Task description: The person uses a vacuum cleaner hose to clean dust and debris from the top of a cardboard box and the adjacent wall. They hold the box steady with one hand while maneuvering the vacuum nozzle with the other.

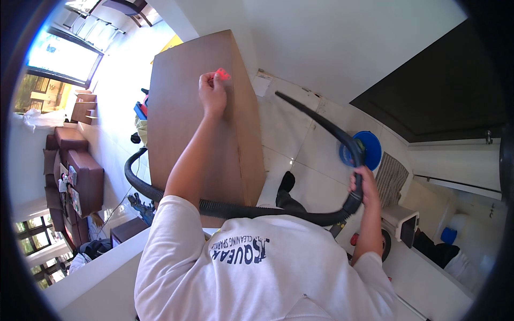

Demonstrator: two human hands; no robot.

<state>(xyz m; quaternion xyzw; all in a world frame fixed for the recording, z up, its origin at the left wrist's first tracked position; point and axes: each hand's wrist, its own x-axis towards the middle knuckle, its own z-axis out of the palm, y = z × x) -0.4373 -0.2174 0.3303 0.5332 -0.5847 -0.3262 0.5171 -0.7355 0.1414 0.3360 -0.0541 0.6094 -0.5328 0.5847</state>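
Note:
My left hand [213, 95] reaches out over a brown wooden cabinet [184, 120], its fingers closed in a pinch on a small bright red thing [223, 74] whose kind I cannot make out. My right hand [366, 186] is wrapped round the handle of a black vacuum cleaner wand [334, 130]. The wand's narrow tip points away over the tiled floor, to the right of the cabinet and apart from it. From the handle, a ribbed black hose [241, 209] runs leftward in front of my body and curls up at the cabinet's left side.
Right of the wand stands a blue bucket [373, 152], with a striped mat [393, 174] and a beige bin [400, 220] nearer. A dark door [428, 91] is at the far right. At the left are a brown sofa [85, 174] and a dark box-shaped piece [128, 234].

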